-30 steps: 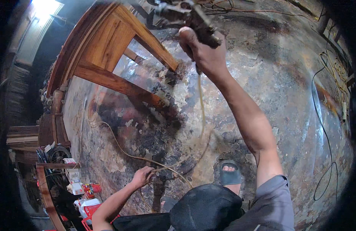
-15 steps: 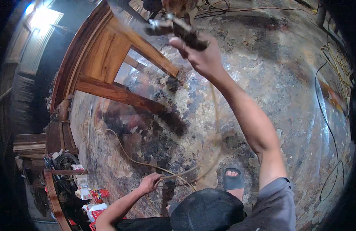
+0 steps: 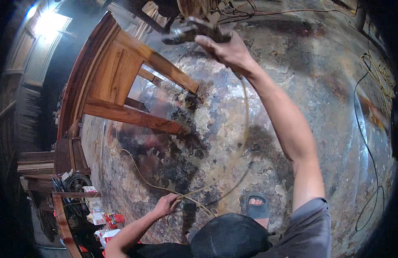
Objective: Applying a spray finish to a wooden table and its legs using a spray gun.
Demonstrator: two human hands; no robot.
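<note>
My right hand [image 3: 234, 53] reaches far forward, closed around the grip of a spray gun [image 3: 197, 33]. The gun is dark with bright metal parts, and motion smears its details. From below the grip, a yellowish air hose [image 3: 245, 116] curves down and back across to my left hand [image 3: 166, 204]. That hand is low and left of my body, its fingers closed around the hose. Ahead and to the left of me stands a brown wooden table [image 3: 113, 71] with thick legs; the gun is beyond its right-hand legs in the picture, apart from them.
More hose [image 3: 143, 172] loops over the stained, peeling floor [image 3: 285, 112]. On the right lie a black cable [image 3: 366, 142] and coiled yellow cords [image 3: 379, 77]. White and red containers [image 3: 102, 219] stand at the lower left. My sandalled foot [image 3: 257, 206] is near the lower middle.
My right hand has tilted the spray gun to lie flatter, shifting it only slightly. The hose between my hands swings into a wider curve. My left hand stays closed on it, nearly in place.
</note>
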